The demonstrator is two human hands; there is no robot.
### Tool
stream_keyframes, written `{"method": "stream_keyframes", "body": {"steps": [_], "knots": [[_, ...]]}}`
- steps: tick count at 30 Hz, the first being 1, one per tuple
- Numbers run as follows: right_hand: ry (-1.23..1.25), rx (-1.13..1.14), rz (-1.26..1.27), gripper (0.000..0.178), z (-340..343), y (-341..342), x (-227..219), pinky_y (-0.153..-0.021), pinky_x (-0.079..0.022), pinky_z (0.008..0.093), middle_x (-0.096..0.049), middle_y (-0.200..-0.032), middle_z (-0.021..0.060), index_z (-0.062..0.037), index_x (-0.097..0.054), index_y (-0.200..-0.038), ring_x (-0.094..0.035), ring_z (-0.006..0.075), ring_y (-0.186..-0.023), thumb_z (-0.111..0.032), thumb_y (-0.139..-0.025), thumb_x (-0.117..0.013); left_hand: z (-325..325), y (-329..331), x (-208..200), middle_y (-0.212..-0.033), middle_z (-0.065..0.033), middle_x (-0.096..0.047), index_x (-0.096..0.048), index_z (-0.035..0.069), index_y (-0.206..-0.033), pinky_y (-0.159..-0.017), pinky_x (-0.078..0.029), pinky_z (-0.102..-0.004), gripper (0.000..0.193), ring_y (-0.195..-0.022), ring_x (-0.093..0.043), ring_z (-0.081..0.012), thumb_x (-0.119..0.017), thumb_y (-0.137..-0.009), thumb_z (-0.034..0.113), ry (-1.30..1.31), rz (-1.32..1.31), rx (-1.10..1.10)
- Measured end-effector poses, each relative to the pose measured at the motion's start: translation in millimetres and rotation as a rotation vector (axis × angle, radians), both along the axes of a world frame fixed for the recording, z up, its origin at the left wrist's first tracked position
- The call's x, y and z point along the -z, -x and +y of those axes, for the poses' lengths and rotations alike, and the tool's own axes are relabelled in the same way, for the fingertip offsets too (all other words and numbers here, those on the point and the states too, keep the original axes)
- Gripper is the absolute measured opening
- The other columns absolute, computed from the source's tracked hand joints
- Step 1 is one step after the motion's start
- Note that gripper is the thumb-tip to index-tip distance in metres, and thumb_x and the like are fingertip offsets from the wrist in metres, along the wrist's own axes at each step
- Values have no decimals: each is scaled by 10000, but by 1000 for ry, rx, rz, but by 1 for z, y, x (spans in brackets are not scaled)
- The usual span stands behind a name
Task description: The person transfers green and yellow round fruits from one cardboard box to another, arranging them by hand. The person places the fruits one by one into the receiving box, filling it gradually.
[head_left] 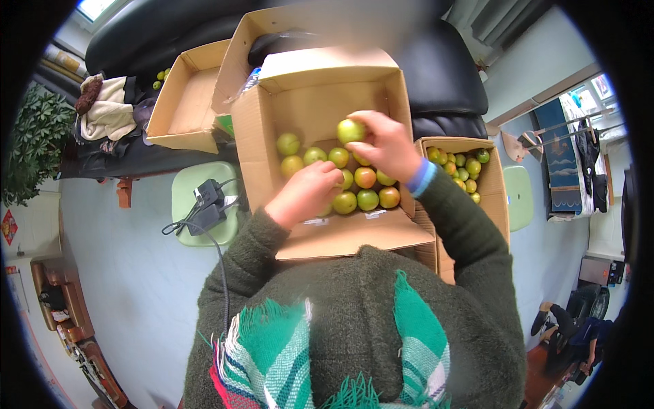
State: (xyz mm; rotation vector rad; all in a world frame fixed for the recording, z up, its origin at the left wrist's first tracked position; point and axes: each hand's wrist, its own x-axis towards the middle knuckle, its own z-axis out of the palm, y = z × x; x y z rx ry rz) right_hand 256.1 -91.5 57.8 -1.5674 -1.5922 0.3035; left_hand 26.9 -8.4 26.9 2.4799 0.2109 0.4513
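My right hand point(388, 144) holds a green tomato point(351, 131) between thumb and fingers, above the cardboard box point(253, 146) in front of me. Inside that box, several green and reddish tomatoes point(365, 178) lie in rough rows on the bottom. Over the left part of these rows is my left hand point(310, 191), its fingers curled down among the tomatoes. Whatever its fingertips close on is hidden behind the hand. The box's near flap point(354, 240) is folded out toward my body.
A second box point(495, 198) at the right holds many smaller green and red tomatoes. An open box point(191, 102) stands on the black sofa point(163, 31) at the left. The green stool point(184, 184) bears a black power adapter point(207, 208), whose cable runs toward me.
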Motion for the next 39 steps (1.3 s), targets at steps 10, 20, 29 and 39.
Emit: {"method": "stream_keyframes", "body": {"steps": [10,20,29,39], "knots": [[174,-99,-158,444,73,35,65,-949,-590,499,-719,-1159,242,-48,-709,-1289,-707,448,-1059,-152,-873,-823,7,18,7,-981,-145,-640,-655,41,-961,-845,-561,-491,149,-972,-651,-382,-753,-869,103,-4,29,-106],[-306,22,-34,218,10,14,19,-915,-590,447,-736,-1087,186,-3,-723,-1118,-708,389,-1030,-57,-908,-748,13,10,4,-1373,-226,-614,-669,25,-1174,-1073,-508,-511,321,-1268,-574,-456,-778,-872,43,-104,5,-178],[-85,1118,206,351,-145,-158,103,-847,-617,401,-787,-1135,156,-38,-700,-1289,-779,314,-952,-108,-948,-744,-2,-11,3,-1420,-237,-587,-655,13,-1168,-1088,-503,-507,337,-1310,-544,-456,-768,-850,17,-76,35,-74],[548,1304,-236,948,-180,-248,193,-998,-547,541,-695,-1199,298,-229,-324,-1655,-677,476,-1150,-244,-861,-842,-5,-12,-2,-1369,-220,-603,-639,15,-1099,-1032,-523,-505,316,-1260,-560,-452,-774,-814,-7,-78,-2,-45]]}}
